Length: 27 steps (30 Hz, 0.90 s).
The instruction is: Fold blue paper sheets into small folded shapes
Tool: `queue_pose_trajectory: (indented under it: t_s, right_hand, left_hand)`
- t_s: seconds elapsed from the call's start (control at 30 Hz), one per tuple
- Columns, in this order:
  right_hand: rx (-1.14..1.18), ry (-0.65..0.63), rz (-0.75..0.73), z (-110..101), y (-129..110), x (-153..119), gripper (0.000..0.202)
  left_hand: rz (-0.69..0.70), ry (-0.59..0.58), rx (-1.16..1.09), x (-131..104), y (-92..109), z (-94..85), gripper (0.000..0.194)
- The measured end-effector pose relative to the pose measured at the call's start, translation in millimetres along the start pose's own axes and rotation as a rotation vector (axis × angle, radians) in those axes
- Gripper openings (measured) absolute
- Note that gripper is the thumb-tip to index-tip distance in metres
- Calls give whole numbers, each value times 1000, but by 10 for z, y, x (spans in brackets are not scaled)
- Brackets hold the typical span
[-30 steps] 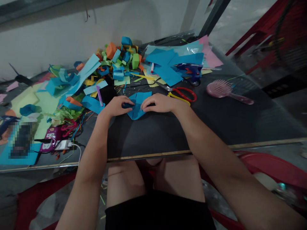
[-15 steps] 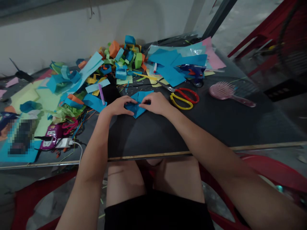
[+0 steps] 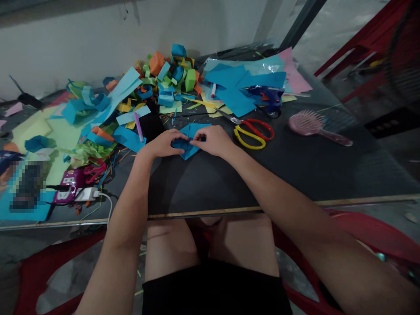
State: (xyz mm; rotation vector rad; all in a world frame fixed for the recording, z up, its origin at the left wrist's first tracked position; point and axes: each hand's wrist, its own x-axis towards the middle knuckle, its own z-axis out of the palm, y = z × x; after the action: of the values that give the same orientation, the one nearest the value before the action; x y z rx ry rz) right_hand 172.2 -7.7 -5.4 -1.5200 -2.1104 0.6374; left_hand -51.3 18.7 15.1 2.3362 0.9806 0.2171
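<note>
A folded sheet of blue paper point(image 3: 191, 151) lies on the dark table, with crease lines running through its middle. My left hand point(image 3: 166, 143) grips its left side, the fingers curled over a flap near the centre and the thumb lower down on the sheet. From the right, my right hand point(image 3: 211, 139) pinches the paper near the middle crease, its fingertips close to those of the left. The curled fingers hide part of the folds. Scissors point(image 3: 251, 133) with red and yellow handles lie just right of my right hand.
Behind stands a pile of folded coloured paper pieces point(image 3: 179, 73). Blue sheets point(image 3: 229, 78) and a blue glue gun point(image 3: 271, 98) lie back right, a pink hairbrush point(image 3: 308, 123) farther right. A purple power strip point(image 3: 69, 186) with a white charger point(image 3: 85, 194) sits left.
Both hands stay on the blue paper, with only slight finger movement. The whole view has shifted a little.
</note>
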Motion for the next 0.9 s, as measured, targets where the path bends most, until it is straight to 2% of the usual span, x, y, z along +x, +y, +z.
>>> queue_pose_trajectory:
  t_s: [0.27,0.47,0.7,0.8,0.9]
  right_hand:
    - [-12,13,-36,14,34,16,18]
    - [-11,11,-42,19,42,16,18]
    - [-52,13,-64,1,9,-6,22]
    - [-3,-19,-70,-31,-1,-22,29]
    - [66,-75,-55,-92,18,-23,23]
  left_hand:
    - [-38,9,94,33,9,73,70]
    - [-59,-33,92,16,40,48,85]
    - [-82,-31,105,29,43,59,86]
    - [-66,-21,109,31,28,72,88]
    - [-69,-26,93,33,31,69,82]
